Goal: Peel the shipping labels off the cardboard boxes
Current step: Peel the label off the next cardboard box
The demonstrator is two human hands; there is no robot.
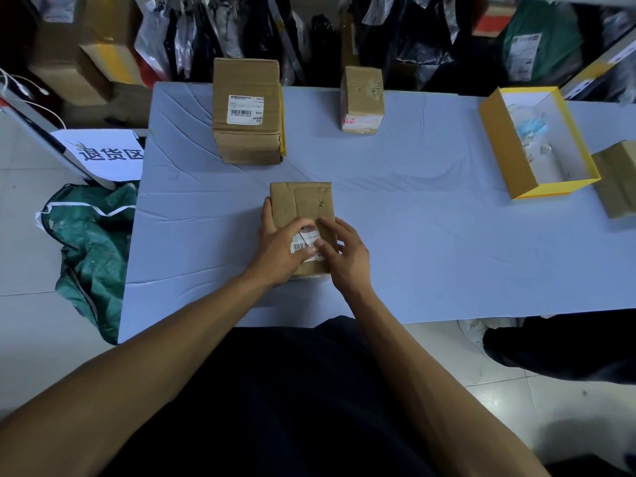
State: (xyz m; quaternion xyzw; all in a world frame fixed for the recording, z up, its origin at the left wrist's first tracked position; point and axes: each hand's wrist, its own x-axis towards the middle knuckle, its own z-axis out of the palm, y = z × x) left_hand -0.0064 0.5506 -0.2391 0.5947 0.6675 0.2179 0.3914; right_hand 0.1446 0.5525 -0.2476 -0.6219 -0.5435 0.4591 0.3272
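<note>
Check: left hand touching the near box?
Touching. The head view shows the left hand wrapped around the near box's left side, fingers over its label.

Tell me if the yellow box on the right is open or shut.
Open. The yellow box has no lid on, and its white inside shows with some small items lying in it.

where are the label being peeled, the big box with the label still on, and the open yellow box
label being peeled (pixel 304 243): head view, on its white barcode part between the two hands
big box (pixel 246 111): head view, on its front face at the white label
open yellow box (pixel 495 139): head view, on its left outer wall
</note>
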